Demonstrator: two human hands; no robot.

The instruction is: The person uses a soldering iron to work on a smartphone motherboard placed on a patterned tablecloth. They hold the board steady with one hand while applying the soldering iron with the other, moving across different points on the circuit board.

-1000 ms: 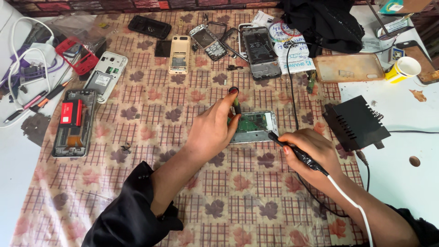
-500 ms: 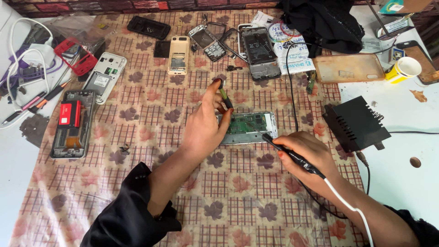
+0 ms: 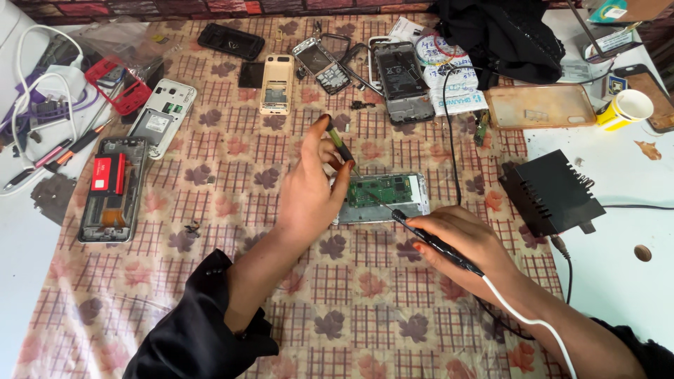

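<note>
Left hand (image 3: 309, 189) hovers over the near-left edge of the opened phone (image 3: 382, 198), fingers pinched on thin green tweezers (image 3: 344, 151) tilted toward the circuit board. Right hand (image 3: 460, 238) is curled around a black soldering iron (image 3: 435, 242), its tip just at the phone's near edge. Bare patterned tablecloth (image 3: 210, 281) lies open toward the person; phone shells (image 3: 277, 84) crowd the far edge.

So the opened silver phone with the bare green circuit board (image 3: 385, 197) sits mid-table on the checked leaf-print cloth (image 3: 210, 295). Left hand (image 3: 309, 189) is just left of it, right hand (image 3: 460, 238) in front and right. The ribbed black box (image 3: 551, 193) is further right, and the beige keypad phone shell (image 3: 276, 84) lies behind, well apart.
</note>
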